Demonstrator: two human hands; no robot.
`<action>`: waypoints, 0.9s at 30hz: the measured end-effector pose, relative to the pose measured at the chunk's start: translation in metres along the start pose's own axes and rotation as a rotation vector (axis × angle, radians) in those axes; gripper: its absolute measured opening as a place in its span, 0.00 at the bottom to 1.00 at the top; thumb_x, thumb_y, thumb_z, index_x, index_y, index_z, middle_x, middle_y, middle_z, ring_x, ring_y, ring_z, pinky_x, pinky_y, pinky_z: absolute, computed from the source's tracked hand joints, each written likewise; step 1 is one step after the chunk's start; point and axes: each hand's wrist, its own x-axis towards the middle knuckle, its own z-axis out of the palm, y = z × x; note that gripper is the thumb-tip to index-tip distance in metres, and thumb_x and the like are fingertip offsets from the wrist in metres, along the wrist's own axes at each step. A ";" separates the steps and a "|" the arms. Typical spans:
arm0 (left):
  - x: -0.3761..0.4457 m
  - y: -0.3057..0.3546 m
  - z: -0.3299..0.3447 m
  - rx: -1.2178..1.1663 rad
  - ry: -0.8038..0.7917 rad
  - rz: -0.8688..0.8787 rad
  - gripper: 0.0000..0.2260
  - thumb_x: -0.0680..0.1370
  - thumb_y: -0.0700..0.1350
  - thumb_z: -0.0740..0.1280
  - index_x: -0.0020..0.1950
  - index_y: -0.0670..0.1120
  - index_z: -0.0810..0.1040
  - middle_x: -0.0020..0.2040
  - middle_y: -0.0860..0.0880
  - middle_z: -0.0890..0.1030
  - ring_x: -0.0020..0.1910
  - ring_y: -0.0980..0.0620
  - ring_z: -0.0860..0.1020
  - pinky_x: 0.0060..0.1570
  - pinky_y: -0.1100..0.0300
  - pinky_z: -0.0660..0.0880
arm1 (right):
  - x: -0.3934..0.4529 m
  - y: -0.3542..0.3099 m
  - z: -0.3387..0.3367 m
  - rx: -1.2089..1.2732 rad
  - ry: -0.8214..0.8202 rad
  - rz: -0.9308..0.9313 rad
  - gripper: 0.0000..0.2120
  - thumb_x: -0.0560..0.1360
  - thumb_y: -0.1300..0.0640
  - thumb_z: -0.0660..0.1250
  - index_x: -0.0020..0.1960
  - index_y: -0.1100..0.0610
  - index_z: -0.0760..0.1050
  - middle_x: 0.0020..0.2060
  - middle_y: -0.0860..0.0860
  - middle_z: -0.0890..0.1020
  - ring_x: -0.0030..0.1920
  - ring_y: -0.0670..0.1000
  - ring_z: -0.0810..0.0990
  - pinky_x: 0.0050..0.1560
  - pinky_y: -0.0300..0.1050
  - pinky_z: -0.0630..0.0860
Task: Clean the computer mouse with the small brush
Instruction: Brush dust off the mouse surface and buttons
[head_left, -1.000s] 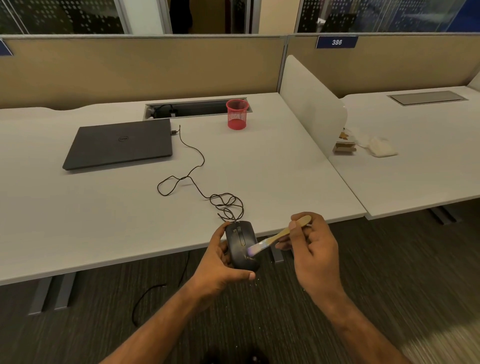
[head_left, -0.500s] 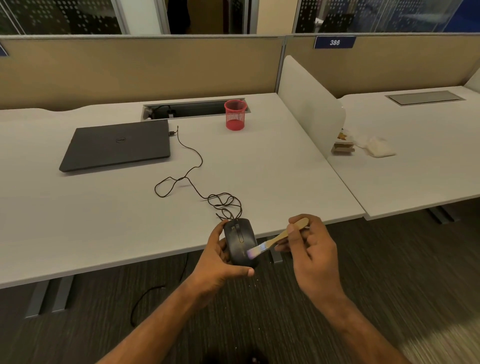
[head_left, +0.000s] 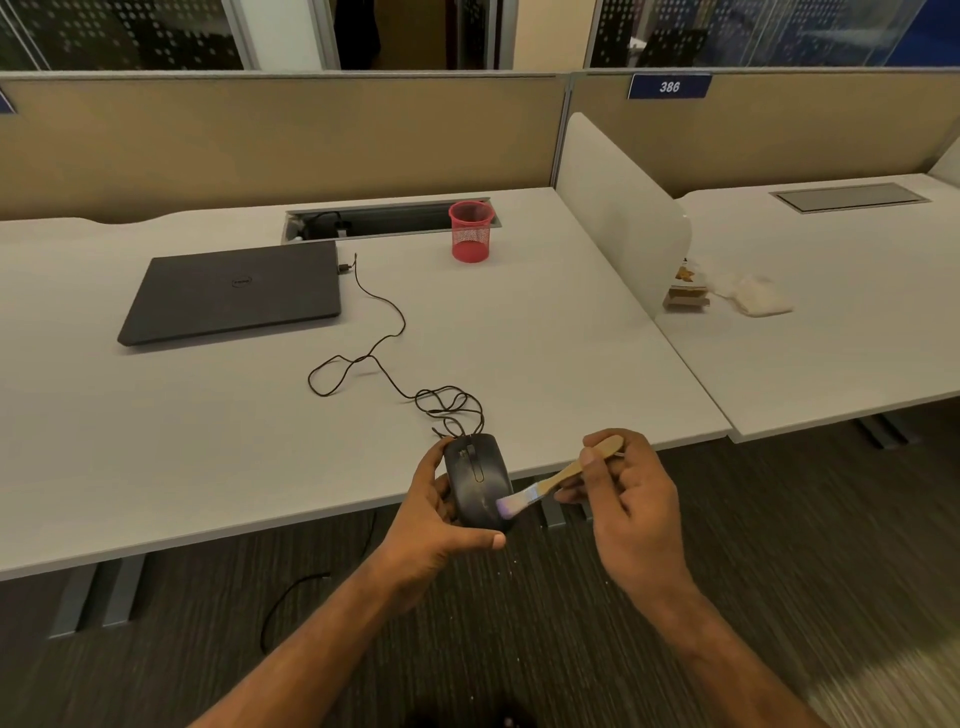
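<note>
A black wired computer mouse (head_left: 478, 478) is held in the air just past the desk's front edge, top side up. My left hand (head_left: 434, 525) cups it from below and the left, thumb under its rear end. In my right hand (head_left: 631, 504) is a small brush (head_left: 558, 480) with a wooden handle. Its pale bristles touch the mouse's right rear side. The mouse's black cable (head_left: 384, 364) runs in loops over the desk towards the laptop.
A closed dark laptop (head_left: 234, 296) lies at the back left of the white desk (head_left: 208, 441). A red mesh cup (head_left: 470, 231) stands by the cable slot. A white divider panel (head_left: 618, 208) separates the neighbouring desk, which holds small packets (head_left: 727, 291). Carpet lies below.
The brush tip has shifted slightly along the mouse's right rear side. Both hands and the mouse stay in nearly the same place; the view has drifted a little.
</note>
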 end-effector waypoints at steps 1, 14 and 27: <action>0.000 0.000 0.000 -0.001 -0.001 0.000 0.58 0.59 0.29 0.80 0.78 0.64 0.57 0.72 0.45 0.74 0.67 0.44 0.80 0.59 0.50 0.82 | 0.001 0.003 -0.001 -0.020 0.008 0.014 0.04 0.80 0.58 0.61 0.52 0.51 0.73 0.38 0.54 0.83 0.38 0.52 0.85 0.42 0.53 0.84; -0.003 0.003 -0.001 -0.019 -0.045 0.006 0.58 0.60 0.28 0.80 0.79 0.62 0.57 0.73 0.45 0.73 0.67 0.44 0.79 0.59 0.51 0.82 | 0.023 0.008 0.003 0.145 0.022 0.239 0.06 0.82 0.58 0.60 0.54 0.56 0.75 0.38 0.58 0.84 0.39 0.55 0.86 0.40 0.43 0.84; -0.007 0.004 0.003 -0.001 -0.088 -0.027 0.57 0.64 0.24 0.77 0.80 0.60 0.55 0.74 0.45 0.72 0.68 0.44 0.78 0.57 0.53 0.82 | 0.028 0.006 0.000 0.038 0.028 0.096 0.04 0.81 0.58 0.61 0.54 0.54 0.74 0.41 0.57 0.83 0.40 0.52 0.86 0.39 0.38 0.82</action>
